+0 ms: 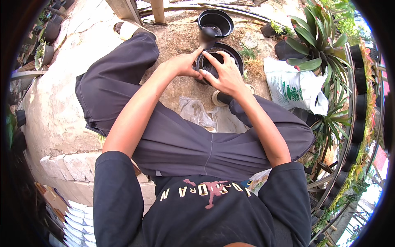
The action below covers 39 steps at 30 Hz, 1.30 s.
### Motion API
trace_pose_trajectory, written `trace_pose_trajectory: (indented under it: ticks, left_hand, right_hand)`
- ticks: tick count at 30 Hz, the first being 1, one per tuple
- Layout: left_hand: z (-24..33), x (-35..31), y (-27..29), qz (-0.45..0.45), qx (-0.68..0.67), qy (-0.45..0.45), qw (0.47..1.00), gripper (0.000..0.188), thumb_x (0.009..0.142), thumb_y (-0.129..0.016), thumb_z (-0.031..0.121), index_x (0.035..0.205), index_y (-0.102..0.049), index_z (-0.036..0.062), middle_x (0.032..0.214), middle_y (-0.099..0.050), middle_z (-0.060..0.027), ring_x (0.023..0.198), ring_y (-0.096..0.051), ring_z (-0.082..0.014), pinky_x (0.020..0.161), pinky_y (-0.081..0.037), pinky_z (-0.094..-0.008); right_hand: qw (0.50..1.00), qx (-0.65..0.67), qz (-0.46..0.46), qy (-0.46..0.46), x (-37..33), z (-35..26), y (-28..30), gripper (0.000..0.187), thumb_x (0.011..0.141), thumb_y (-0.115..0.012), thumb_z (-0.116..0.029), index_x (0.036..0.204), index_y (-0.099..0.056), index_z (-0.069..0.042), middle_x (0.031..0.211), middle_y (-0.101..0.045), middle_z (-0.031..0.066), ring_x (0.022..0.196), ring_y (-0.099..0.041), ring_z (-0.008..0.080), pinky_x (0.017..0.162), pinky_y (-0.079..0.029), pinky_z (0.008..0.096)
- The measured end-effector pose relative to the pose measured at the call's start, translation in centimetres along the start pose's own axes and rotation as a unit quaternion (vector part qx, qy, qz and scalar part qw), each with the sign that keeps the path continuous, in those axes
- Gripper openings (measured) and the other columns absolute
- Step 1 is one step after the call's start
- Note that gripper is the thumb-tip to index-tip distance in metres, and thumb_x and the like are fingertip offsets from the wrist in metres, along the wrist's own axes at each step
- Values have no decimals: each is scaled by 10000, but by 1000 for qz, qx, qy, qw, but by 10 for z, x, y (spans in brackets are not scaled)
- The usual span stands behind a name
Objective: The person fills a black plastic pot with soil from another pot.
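In front of me, both hands meet at a round black plant pot [237, 52] on the ground. My left hand [183, 66] grips its left side, thumb and index finger spread along the rim. Over the near right part of the pot lies my right hand [227, 75], its fingers bent against the rim and pointing left. The pot's inside is dark, and what lies in it I cannot make out. Just beyond my fingertips is a dark, rounded, blurred thing [207, 36], perhaps a scoop. Behind it stands a second black pot [225, 18] with its mouth up.
A white bag with green print [288, 84] leans at the right, beside a broad-leaved plant [314, 45]. A crumpled clear plastic bag [195, 111] lies between my legs. Wooden posts [157, 10] rise at the back. Pale blocks [76, 166] line the left, near stacked white packets [78, 224].
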<state>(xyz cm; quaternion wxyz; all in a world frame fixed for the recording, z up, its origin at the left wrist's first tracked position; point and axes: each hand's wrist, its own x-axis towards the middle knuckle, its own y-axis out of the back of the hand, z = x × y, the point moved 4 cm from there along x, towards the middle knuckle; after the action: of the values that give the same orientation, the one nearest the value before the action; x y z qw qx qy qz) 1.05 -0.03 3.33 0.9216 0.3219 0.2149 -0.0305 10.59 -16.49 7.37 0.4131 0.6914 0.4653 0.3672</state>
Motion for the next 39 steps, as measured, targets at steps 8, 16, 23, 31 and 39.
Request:
trace_pose_trajectory:
  ticks: [8, 16, 23, 31, 39]
  left_hand:
    - [-8, -1, -6, 7, -2, -9, 1000, 1244, 839, -893, 349, 1721, -40, 149, 1339, -684, -298, 1309, -634, -426, 1121, -487, -481]
    - [-6, 3, -7, -12, -10, -18, 1000, 1251, 825, -903, 331, 1719, -51, 133, 1323, -683, -314, 1296, -637, -440, 1101, -499, -485]
    - [-9, 2, -5, 10, -6, -25, 1000, 1239, 817, -908, 330, 1716, -83, 117, 1325, -675, -329, 1287, -639, -447, 1087, -504, -479]
    - [-5, 0, -3, 20, 37, 0, 999, 1234, 809, -910, 324, 1716, -97, 126, 1294, -711, -275, 1276, -650, -423, 1082, -509, -472]
    - [4, -5, 1, -1, 61, 18, 998, 1227, 820, -900, 337, 1716, -90, 126, 1293, -708, -277, 1259, -661, -416, 1047, -533, -475]
  right_hand:
    - [985, 110, 127, -40, 7, -14, 93, 626, 992, -710, -453, 1520, -578, -145, 1401, -519, 308, 1328, -514, 457, 1116, -429, 527]
    - [997, -8, 58, -44, -27, 16, 0, 640, 951, -738, -486, 1534, -583, -272, 1456, -477, 277, 1307, -514, 458, 1089, -453, 539]
    - [995, -24, 85, -52, -26, 24, 14, 580, 997, -686, -437, 1538, -577, -257, 1444, -493, 296, 1295, -516, 470, 1091, -434, 532]
    - [993, -24, 85, -74, -20, 39, 4, 598, 985, -708, -416, 1539, -573, -235, 1482, -449, 336, 1315, -500, 511, 1106, -433, 564]
    - [963, 44, 250, -94, 10, 26, 56, 659, 939, -789, -438, 1517, -588, -192, 1511, -321, 326, 1411, -373, 492, 1166, -372, 578]
